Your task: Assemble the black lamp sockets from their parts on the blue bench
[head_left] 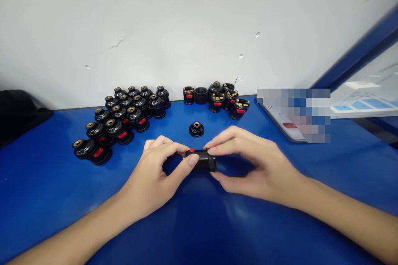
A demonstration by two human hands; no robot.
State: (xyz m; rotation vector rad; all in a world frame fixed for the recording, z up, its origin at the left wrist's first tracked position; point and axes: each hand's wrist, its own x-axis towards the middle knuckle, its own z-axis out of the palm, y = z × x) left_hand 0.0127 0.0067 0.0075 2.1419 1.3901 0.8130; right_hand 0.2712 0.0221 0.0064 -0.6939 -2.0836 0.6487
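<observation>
Nearest, left hand (155,174) and right hand (258,169) pinch a black plastic lamp-socket body with red tab (202,159) between them above the glossy blue worktop (199,223), steadying both ends. Beyond lies a loose black threaded cap (196,129); finished black sockets (121,122) cluster toward the far-left edge, open-topped socket cores (220,97) along the far edge.

Both bare forearms reach in from the lower corners and converge at the centre. The left hand (155,174) curls palm-inward, thumb and forefinger pinched at their tips. The right hand (258,165) arches palm-down, its fingers stretched leftward so their tips nearly meet the left fingertips, thumb tucked beneath.
</observation>
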